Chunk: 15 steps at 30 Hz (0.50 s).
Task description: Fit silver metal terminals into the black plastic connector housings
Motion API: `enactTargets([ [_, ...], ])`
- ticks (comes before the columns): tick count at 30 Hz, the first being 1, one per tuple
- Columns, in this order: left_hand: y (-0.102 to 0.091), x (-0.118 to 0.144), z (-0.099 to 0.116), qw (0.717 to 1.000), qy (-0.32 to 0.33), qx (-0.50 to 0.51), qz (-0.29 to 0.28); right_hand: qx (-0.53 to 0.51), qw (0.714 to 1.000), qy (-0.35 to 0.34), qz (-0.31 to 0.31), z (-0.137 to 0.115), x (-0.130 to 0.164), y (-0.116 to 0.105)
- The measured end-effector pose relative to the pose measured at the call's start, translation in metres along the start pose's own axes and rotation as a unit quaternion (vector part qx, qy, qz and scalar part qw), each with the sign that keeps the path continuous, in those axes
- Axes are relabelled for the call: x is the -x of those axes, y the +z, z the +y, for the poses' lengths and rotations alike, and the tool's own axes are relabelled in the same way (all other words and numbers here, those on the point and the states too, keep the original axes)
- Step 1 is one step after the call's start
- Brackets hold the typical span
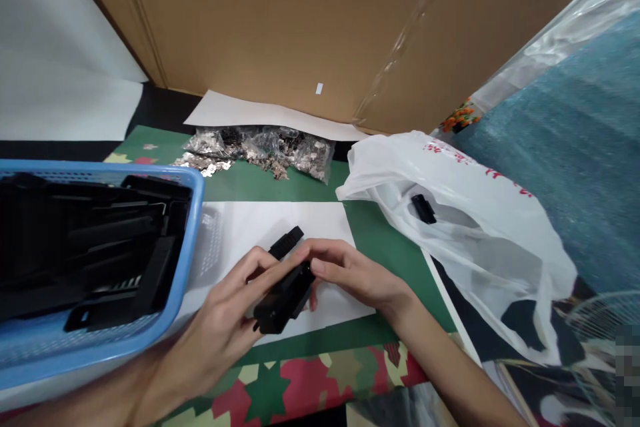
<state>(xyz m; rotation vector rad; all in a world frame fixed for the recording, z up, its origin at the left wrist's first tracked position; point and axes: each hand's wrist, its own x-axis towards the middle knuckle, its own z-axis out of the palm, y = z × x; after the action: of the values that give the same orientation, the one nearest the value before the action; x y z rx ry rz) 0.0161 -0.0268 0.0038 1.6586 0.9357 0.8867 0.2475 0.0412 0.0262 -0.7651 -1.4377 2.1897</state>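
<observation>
Above the white paper (325,303), my left hand (235,293) is closed around a black plastic part (285,297), a long blocky piece held at a tilt. A ribbed black end (287,242) sticks out beyond my left fingers; whether it belongs to the same part I cannot tell. My right hand (350,271) has its thumb and fingers bent around the far end of the black part, gripping it there. The fingers hide much of the part's middle.
At left stands a blue plastic basket (187,260) filled with black plastic parts (100,233). Clear bags of small metal pieces (310,153) lie behind the paper, with loose metal pieces (205,164) beside them. On the right, a white plastic bag (500,213) lies open, a black piece (424,209) inside.
</observation>
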Motion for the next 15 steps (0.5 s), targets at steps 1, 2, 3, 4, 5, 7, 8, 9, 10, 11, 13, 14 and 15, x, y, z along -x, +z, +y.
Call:
enactTargets([
  [1,-0.001,-0.002,0.001,1.0,-0.002,0.016,0.002,-0.007,1.0,-0.005,-0.005,0.002,-0.001,-0.001],
  [2,-0.001,-0.004,0.003,0.999,-0.003,0.031,0.011,-0.01,1.0,-0.011,-0.009,0.003,-0.001,-0.002],
  [3,-0.001,-0.006,0.004,0.999,-0.009,0.044,0.027,-0.01,1.0,-0.019,-0.012,0.004,-0.001,-0.002],
  [4,-0.002,-0.009,0.006,0.997,-0.017,0.056,0.051,-0.004,0.999,-0.031,-0.011,0.004,0.0,-0.002],
  [5,-0.002,-0.011,0.007,0.994,-0.031,0.071,0.079,0.008,0.999,-0.047,-0.003,0.004,0.0,-0.001],
  [7,-0.001,-0.016,0.008,0.982,-0.076,0.11,0.137,0.072,0.993,-0.085,0.036,0.005,0.001,0.004],
  [8,-0.001,-0.018,0.008,0.973,-0.106,0.129,0.162,0.127,0.983,-0.112,0.068,0.006,0.002,0.008],
  [9,0.0,-0.019,0.007,0.963,-0.135,0.145,0.184,0.195,0.964,-0.148,0.106,0.008,0.001,0.012],
  [10,0.001,-0.019,0.005,0.954,-0.156,0.161,0.199,0.268,0.933,-0.189,0.149,0.011,0.001,0.016],
  [11,0.001,-0.02,0.003,0.947,-0.174,0.176,0.206,0.335,0.893,-0.231,0.192,0.014,0.0,0.02],
  [13,0.003,-0.02,-0.001,0.939,-0.193,0.2,0.204,0.432,0.812,-0.295,0.26,0.021,-0.003,0.026],
  [14,0.004,-0.02,-0.002,0.936,-0.197,0.213,0.2,0.464,0.782,-0.31,0.279,0.024,-0.005,0.029],
  [15,0.006,-0.02,-0.004,0.932,-0.201,0.225,0.199,0.488,0.76,-0.316,0.289,0.027,-0.006,0.03],
])
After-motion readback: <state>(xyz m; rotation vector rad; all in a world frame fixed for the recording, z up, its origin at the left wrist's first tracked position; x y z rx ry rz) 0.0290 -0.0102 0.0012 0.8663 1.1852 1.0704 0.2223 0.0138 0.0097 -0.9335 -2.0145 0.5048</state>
